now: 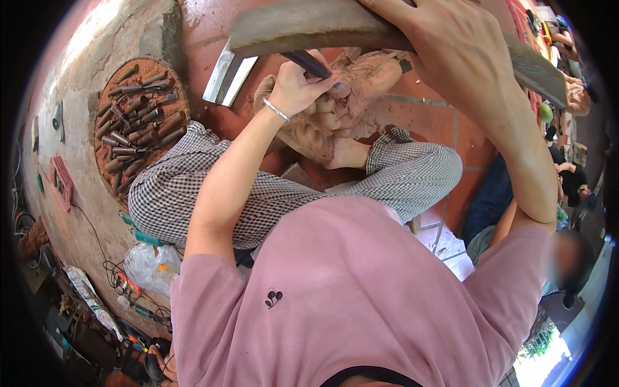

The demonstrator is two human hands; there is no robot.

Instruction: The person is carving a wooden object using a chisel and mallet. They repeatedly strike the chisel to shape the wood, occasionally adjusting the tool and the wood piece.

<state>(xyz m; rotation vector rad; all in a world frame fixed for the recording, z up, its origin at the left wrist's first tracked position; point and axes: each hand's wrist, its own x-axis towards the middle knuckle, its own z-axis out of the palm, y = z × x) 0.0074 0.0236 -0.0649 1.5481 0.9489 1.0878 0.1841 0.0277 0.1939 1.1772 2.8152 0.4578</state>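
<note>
My left hand (300, 87), with a silver bracelet at its wrist, is closed round a dark-handled carving tool (305, 63), probably a chisel. The tool slants down onto a pale brown wood carving (371, 80) with rounded forms, lying in front of my crossed legs. Its working tip is hidden by my fingers. My right hand (448, 39) grips a long, thick wooden club (316, 26) that stretches over the carving, its left end above the tool's handle. I cannot tell whether the two touch. My bare foot (348, 155) rests against the carving's near side.
At left, a round tray of reddish sawdust (106, 90) holds several carving tools (138, 119). A whitish, straight-edged piece (227, 74) lies on the red tiles. A clear plastic bag (148, 266) and cables are lower left. Another person (490, 200) sits close at my right.
</note>
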